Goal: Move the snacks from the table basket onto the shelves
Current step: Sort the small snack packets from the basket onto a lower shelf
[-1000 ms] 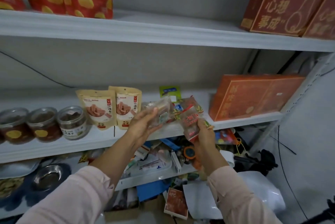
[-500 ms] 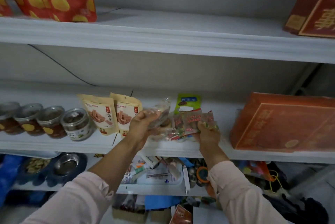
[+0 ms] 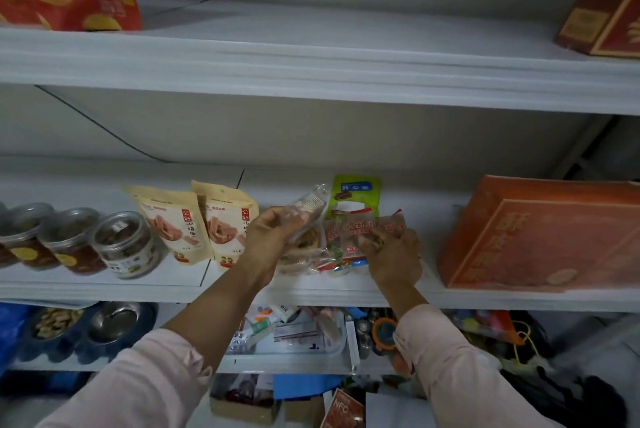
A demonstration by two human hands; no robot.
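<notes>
Lower now, down at the shelf (image 3: 346,292): left hand (image 3: 273,237) pinches the clear pack (image 3: 308,213), right hand (image 3: 394,258) clutches red sachets (image 3: 356,230), probably propping them upright.

Glossy clear-plastic snack packets (image 3: 355,233); matt paper pouches (image 3: 170,219); transparent plastic jars (image 3: 126,244); smooth white shelf (image 3: 329,293); matt cardboard box (image 3: 540,237).

Both tan pouches (image 3: 171,223) standing mid-way along the middle shelf (image 3: 104,285) say 公社 in a red tag, with 山楂条 underneath. Reddish carton (image 3: 341,408) down below reads NFC; everything else is too blurry.
</notes>
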